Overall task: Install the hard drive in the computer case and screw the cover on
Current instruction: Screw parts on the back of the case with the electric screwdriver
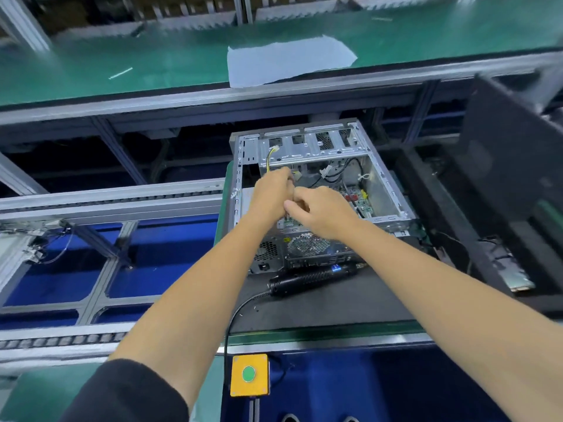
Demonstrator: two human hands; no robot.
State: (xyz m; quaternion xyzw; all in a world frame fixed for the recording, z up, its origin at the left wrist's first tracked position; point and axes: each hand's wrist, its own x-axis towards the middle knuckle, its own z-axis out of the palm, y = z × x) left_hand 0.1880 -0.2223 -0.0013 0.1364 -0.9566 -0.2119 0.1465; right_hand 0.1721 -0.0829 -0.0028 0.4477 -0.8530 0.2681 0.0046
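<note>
left hand [272, 193]: centre of the frame, reaching into the open case, fingers curled around something small near the yellow wires, can't tell exactly what it pinches
right hand [320, 213]: just beside the left one, touching it, fingers curled too, looks like it's working the same cable or plug, hard to say
computer case [387, 196]: lying open-side up in the middle, on the dark tabletop [350, 303]
inside the case: motherboard [359, 199] on the right part, loose black and yellow cables [338, 175] under the drive bracket [313, 147] at the top. I can't make out the hard drive, both hands cover that spot
cover [511, 166]: I'd guess the dark panel at the right edge, blurry, clearly not on the case
electric screwdriver [316, 277]: lying on the tabletop just below the case, nobody holding it
risk 1: wires are loose, so one could get pinched under the drive or cover
risk 2: forcing a plug in crooked could bend pins
risk 3: screwdriver cord [231, 324] trails off the edge, a snag could drag it down
button box [249, 374]: yellow with a green button, bottom centre
</note>
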